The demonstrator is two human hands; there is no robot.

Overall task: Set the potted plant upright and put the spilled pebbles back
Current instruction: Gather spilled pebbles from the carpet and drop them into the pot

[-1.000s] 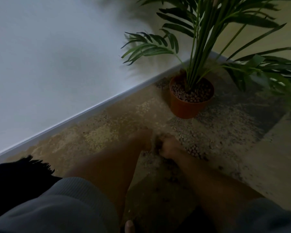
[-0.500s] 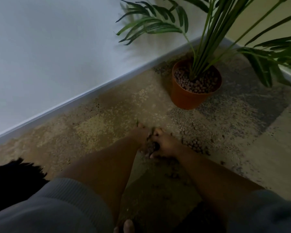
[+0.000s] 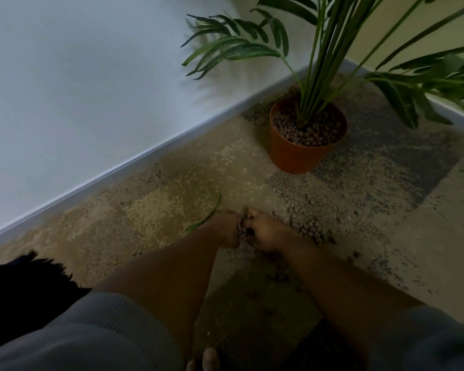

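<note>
Potted plant [image 3: 332, 62] upright in the corner by the wall; its orange pot [image 3: 295, 153] holds brown pebbles to near the rim. Spilled pebbles [image 3: 310, 231] in a loose heap on the carpet [image 3: 150, 210], just right of the hands. Left hand [image 3: 229, 228] and right hand [image 3: 265, 231] pressed together, fingers curled, cupping pebbles between them.

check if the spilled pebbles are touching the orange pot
Apart. The head view shows the spilled pebbles heaped beside the right hand, with bare carpet between them and the orange pot.

Potted plant [image 3: 307, 140] upright in the corner, spilled pebbles [image 3: 310, 230] before it, hands beside them
</note>
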